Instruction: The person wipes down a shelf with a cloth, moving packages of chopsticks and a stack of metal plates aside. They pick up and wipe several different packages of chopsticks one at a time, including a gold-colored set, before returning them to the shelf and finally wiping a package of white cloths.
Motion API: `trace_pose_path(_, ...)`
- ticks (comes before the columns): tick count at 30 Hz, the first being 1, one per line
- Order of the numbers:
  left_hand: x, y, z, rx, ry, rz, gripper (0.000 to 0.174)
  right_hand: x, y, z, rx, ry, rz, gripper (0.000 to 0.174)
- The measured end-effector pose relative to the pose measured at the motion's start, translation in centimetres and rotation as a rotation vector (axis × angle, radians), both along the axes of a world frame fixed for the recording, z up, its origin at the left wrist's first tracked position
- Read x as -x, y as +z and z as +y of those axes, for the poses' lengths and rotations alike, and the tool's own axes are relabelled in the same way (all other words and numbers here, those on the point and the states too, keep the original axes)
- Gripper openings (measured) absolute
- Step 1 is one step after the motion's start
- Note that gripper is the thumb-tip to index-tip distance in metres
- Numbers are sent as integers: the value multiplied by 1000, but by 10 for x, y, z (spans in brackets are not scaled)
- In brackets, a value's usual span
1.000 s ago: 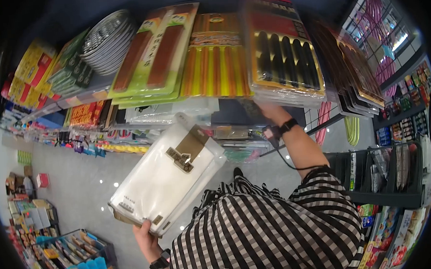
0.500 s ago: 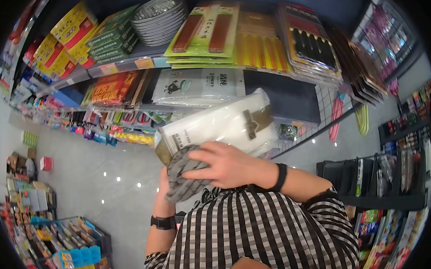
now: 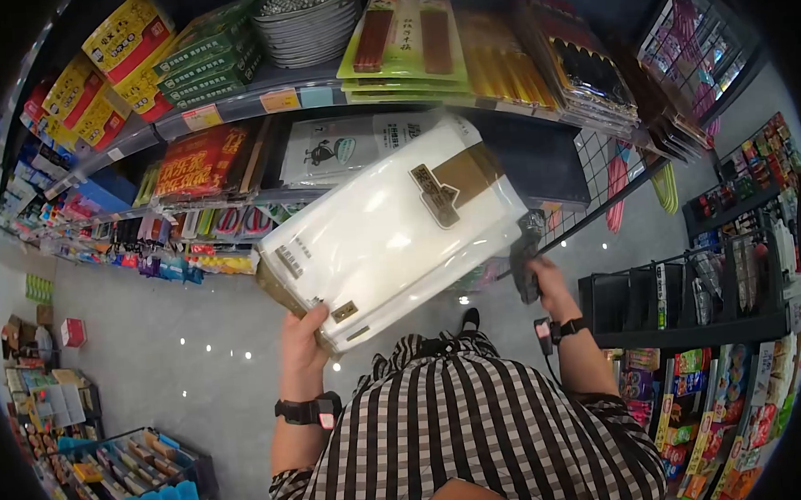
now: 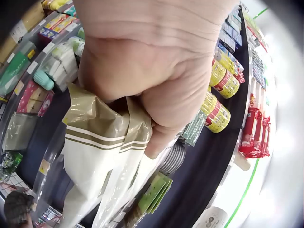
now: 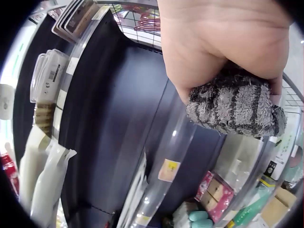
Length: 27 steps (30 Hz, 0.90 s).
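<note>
My left hand [image 3: 304,347] grips the near lower corner of a large white plastic-wrapped package [image 3: 373,238] with brown ends, its thumb lying over the front. The package tilts up to the right in front of the shelves. In the left wrist view, its brown crimped end [image 4: 102,118] is bunched under the palm. Off to the package's right, my right hand [image 3: 558,291] holds a crumpled cloth [image 3: 530,259]. The right wrist view shows the cloth as grey terry with black checks [image 5: 235,107], with the fingers curled round it and mostly hidden behind it.
The upper shelf carries chopstick packs [image 3: 403,37], stacked metal bowls [image 3: 307,24], green boxes [image 3: 209,56] and yellow tubs [image 3: 127,42]. Below lie a grey-white packet [image 3: 323,150] and red packs [image 3: 201,161]. A wire grid [image 3: 596,176] and dark rack [image 3: 684,298] stand right.
The right hand went from the shelf to the package's lower end with the cloth, then drew away right, still holding it. The left hand keeps the package, now raised and tilted before the shelf.
</note>
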State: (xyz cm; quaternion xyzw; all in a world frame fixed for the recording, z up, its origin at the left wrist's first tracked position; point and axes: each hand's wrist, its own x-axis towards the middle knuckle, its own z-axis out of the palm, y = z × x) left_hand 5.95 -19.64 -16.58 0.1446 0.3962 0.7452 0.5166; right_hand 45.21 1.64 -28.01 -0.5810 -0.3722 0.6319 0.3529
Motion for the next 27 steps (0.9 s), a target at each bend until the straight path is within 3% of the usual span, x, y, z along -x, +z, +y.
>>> trace_pose_path(3, -5, -5, 19, 47, -41, -42, 48, 7, -5, -15, 77, 162, 2, 32)
trace_pose_path(8, -28, -5, 58, 55, -83, -56, 45, 17, 14, -19, 76, 190, 67, 30)
trace_pose_path(11, -47, 0, 96, 34, -136, -60, 41, 1, 16, -15, 35, 346, -137, 37)
trace_pose_path(14, -76, 15, 168, 96, -154, -85, 42, -20, 21, -23, 24, 347, -250, 41)
trace_pose_path(16, -91, 17, 228, 128, -246, -150, 55, -47, 1, -31, 48, 335, -223, 42)
trace_pose_path(19, -113, 0, 284, 369, -109, 316, 71, -84, -11, -49, 0, 383, -422, 37)
trace_pose_path(20, -121, -11, 286, 367, -115, 319, 71, -97, -15, -56, -44, 365, -434, 37)
trace_pose_path(22, -132, -32, 278, 233, 82, 1420, 71, -130, -40, -63, -4, 274, -298, 36)
trace_pose_path(23, -139, -34, 273, 118, 88, 1631, 66, -142, -41, -69, 94, 238, -329, 36)
trace_pose_path(24, -152, -28, 268, 139, 71, 1642, 66, -153, -41, -73, 190, 208, -360, 35)
trace_pose_path(27, -189, -19, 280, 3, -23, 1796, 58, -179, -58, -67, 174, 221, -355, 34)
